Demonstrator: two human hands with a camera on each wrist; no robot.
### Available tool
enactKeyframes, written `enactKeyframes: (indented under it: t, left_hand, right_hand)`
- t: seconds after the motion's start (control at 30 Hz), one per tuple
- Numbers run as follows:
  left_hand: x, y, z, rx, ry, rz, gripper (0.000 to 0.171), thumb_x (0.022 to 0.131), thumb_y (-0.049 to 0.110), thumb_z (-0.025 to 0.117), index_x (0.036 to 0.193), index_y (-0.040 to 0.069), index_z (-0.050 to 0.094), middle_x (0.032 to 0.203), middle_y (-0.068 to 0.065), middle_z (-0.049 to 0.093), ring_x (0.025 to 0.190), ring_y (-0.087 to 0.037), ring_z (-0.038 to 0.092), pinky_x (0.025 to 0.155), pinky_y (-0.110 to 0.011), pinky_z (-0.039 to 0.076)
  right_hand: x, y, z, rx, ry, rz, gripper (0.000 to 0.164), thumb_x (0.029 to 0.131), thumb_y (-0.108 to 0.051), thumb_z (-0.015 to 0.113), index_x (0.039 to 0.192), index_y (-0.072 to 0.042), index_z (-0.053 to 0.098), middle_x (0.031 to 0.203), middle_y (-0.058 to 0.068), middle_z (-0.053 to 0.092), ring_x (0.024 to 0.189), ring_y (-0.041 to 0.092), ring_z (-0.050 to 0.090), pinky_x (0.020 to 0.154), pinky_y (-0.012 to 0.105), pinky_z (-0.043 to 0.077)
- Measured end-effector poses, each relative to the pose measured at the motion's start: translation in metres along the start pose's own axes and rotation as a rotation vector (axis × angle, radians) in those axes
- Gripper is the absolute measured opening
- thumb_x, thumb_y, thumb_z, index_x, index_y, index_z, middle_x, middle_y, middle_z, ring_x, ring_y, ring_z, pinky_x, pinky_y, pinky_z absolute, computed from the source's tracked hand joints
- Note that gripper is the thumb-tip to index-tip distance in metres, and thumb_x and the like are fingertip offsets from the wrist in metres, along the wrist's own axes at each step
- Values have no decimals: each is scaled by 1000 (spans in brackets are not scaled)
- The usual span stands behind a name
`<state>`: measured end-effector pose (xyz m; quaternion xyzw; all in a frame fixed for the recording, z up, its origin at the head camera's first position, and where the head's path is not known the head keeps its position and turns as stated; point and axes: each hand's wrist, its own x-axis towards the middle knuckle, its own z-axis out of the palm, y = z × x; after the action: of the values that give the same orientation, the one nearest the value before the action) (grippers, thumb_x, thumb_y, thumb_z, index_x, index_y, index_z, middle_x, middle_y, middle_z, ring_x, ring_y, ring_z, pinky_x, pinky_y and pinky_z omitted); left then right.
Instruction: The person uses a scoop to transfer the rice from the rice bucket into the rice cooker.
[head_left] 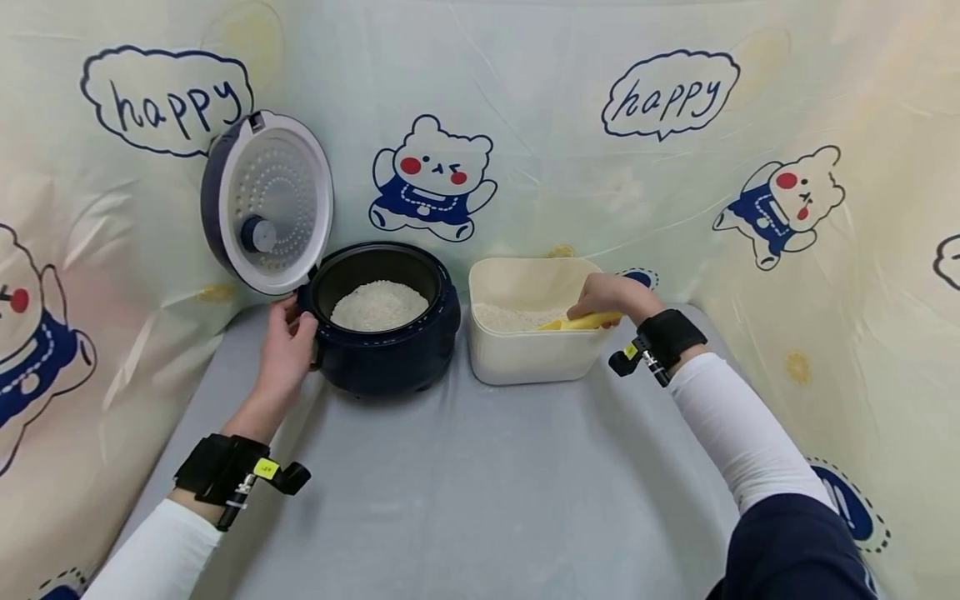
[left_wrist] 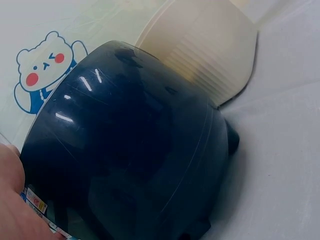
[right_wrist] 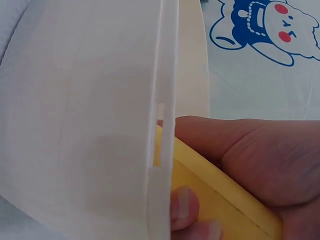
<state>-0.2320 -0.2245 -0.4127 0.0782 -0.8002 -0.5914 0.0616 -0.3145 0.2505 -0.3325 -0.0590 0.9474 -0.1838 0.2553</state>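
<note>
A dark blue rice cooker [head_left: 382, 362] stands with its lid [head_left: 281, 192] raised and tipped left. White rice [head_left: 381, 306] lies in its pot. My left hand [head_left: 287, 346] grips the cooker's left side near the hinge; in the left wrist view only part of that hand [left_wrist: 12, 195] shows, beside the glossy cooker body [left_wrist: 125, 135]. To the right is a cream bin [head_left: 528, 354] holding more rice [head_left: 510, 318]. My right hand [head_left: 611, 297] grips a yellow scoop [head_left: 592, 321] by its handle at the bin's right side. The bin wall hides part of the scoop.
A grey cloth [head_left: 480, 483] covers the table under the cooker and bin. Behind them hangs a printed curtain [head_left: 555, 192] with bears and lettering, close to the raised lid. Both wrists wear black camera straps [head_left: 221, 468].
</note>
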Motion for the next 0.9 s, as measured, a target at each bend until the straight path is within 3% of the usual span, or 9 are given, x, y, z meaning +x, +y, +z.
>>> enactKeyframes:
  t: [0.23,0.3,0.53,0.77,0.9]
  left_hand:
    - [1,-2,0,0,-9,23,62,109,32,33,164,7,19,166,-20,29,147,-36,36,62,-36,53]
    - [0,-2,0,1,-9,23,62,109,32,33,164,7,19,166,-20,29,147,-36,36,63,-37,53]
    - [0,0,0,14,14,34,60,109,31,32,163,7,20,167,-19,28,152,-35,31,88,-45,46]
    - [-1,1,-1,39,5,28,61,109,33,31,164,7,19,167,-19,28,152,-36,31,77,-39,49]
    - [-2,1,-1,37,1,32,62,109,33,31,163,6,19,166,-20,28,152,-37,31,88,-45,47]
  right_hand:
    - [5,0,4,41,-10,-13,32,98,-34,70,81,-8,67,67,0,48,62,17,52,60,29,42]
    - [6,0,5,49,-15,-7,31,98,-35,70,84,-8,68,68,0,49,64,17,53,60,28,43]
    - [6,-3,6,54,0,15,30,100,-35,70,98,-5,73,73,2,53,73,20,58,67,29,44]
    - [5,-4,8,62,15,2,30,99,-34,70,100,-4,73,76,2,53,77,22,59,69,30,44]
    - [4,-4,9,83,16,10,30,100,-35,70,103,-5,73,77,3,54,79,23,60,71,31,44]
